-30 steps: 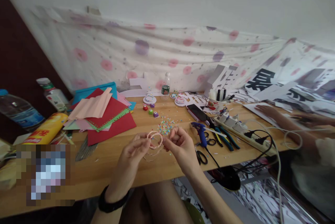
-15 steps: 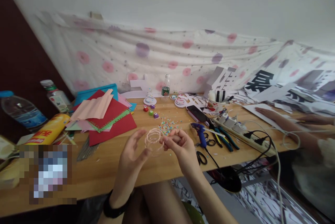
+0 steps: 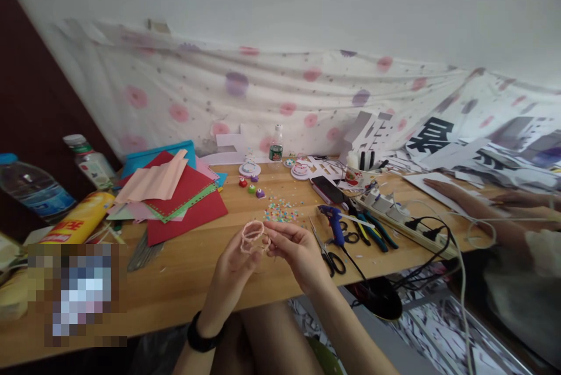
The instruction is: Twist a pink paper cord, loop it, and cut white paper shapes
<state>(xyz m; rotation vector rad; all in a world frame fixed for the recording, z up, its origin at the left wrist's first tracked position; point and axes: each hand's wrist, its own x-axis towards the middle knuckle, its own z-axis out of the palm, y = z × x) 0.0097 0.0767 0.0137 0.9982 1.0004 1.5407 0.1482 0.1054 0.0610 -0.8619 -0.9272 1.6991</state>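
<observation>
A thin, pale pink twisted paper cord (image 3: 253, 228), wound into loops, is held just above the front of the table. My right hand (image 3: 294, 249) pinches its right side between thumb and fingers. On the left, my left hand (image 3: 234, 267) curls round the loops, thumb in front and fingers behind. The back of the coil is partly covered by my fingers. Beyond my hands lies a scatter of tiny coloured beads (image 3: 283, 210). Scissors (image 3: 335, 261) and a blue glue gun (image 3: 335, 224) lie to the right of my right hand.
Left: coloured paper sheets (image 3: 205, 200), a yellow can (image 3: 81, 217) and bottles (image 3: 94, 165). Right: pliers (image 3: 381, 232), a phone (image 3: 328, 189) and a power strip (image 3: 407, 223) with cables. At the far right, another person's hand (image 3: 442, 188) rests on white board.
My left hand has moved right and closed from open fingers onto the pink coil. The coil has tilted and sits a little lower left. The camera view has shifted slightly.
</observation>
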